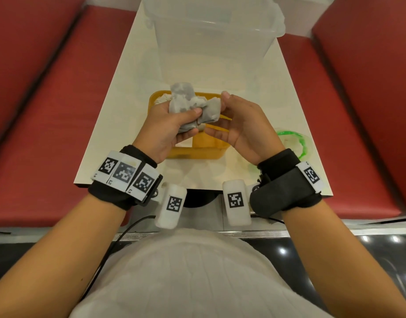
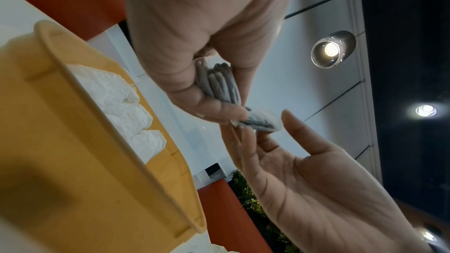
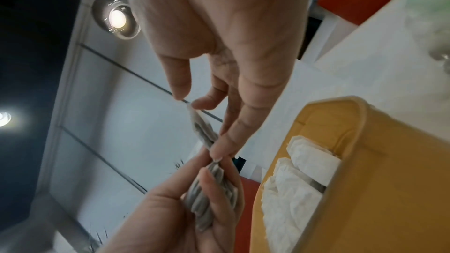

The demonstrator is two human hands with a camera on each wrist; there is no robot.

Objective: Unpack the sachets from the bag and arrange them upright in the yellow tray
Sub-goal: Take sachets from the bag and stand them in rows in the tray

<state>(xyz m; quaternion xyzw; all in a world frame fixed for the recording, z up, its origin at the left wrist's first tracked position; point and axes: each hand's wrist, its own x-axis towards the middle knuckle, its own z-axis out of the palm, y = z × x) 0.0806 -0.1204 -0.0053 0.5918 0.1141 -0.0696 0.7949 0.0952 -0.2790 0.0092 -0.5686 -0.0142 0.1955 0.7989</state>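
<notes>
Over the yellow tray (image 1: 197, 151) my left hand (image 1: 188, 115) grips a bunch of grey-white sachets (image 1: 182, 102), thumb pressed across them. My right hand (image 1: 220, 114) pinches one sachet (image 1: 213, 110) at the bunch's right side. The left wrist view shows the stacked sachets (image 2: 220, 82) on edge under the thumb and the single sachet (image 2: 261, 120) between both hands. In the right wrist view, thumb and forefinger pinch that sachet (image 3: 201, 126) by its top corner. Several white sachets (image 3: 297, 180) stand at one end of the tray (image 3: 380, 189).
A large clear plastic bin (image 1: 213, 35) stands at the back of the narrow white table (image 1: 119, 111). A crumpled clear bag with a green edge (image 1: 293, 143) lies right of the tray. Red bench seats (image 1: 37, 99) flank the table on both sides.
</notes>
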